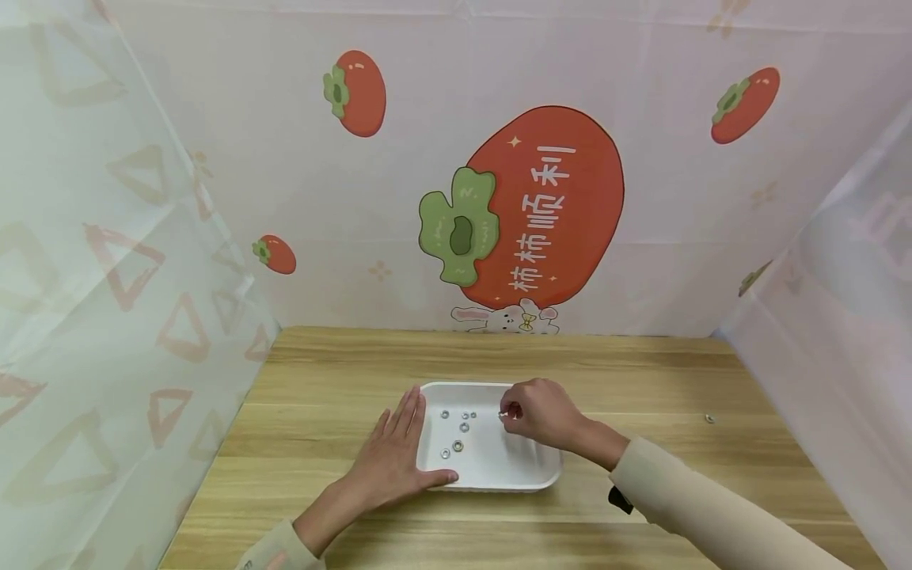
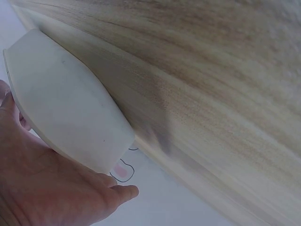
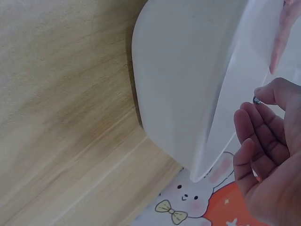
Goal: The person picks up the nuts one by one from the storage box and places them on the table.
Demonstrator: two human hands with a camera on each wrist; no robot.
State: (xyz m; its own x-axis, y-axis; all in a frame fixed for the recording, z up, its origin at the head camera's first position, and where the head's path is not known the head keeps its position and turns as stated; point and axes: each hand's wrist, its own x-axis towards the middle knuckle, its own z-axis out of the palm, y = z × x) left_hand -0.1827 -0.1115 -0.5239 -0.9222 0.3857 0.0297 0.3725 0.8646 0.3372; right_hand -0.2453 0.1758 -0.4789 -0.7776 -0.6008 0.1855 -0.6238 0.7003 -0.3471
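A white rectangular tray (image 1: 499,480) sits on the wooden table, with several small metal nuts (image 1: 458,446) scattered over its left half. My left hand (image 1: 390,457) rests on the tray's left rim, fingers straight along the edge and thumb over the near rim. In the left wrist view that hand (image 2: 56,183) lies against the tray's outer wall (image 2: 70,103). Over the tray's right side, my right hand (image 1: 540,412) pinches a small metal nut (image 3: 256,100) between thumb and fingertips. The right wrist view shows its other fingers (image 3: 244,160) loosely curled.
One more small metal nut (image 1: 709,419) lies on the table (image 1: 641,380) to the right, outside the tray. A printed cloth backdrop (image 1: 342,198) stands behind the table, and similar cloth walls (image 1: 841,317) close off both sides.
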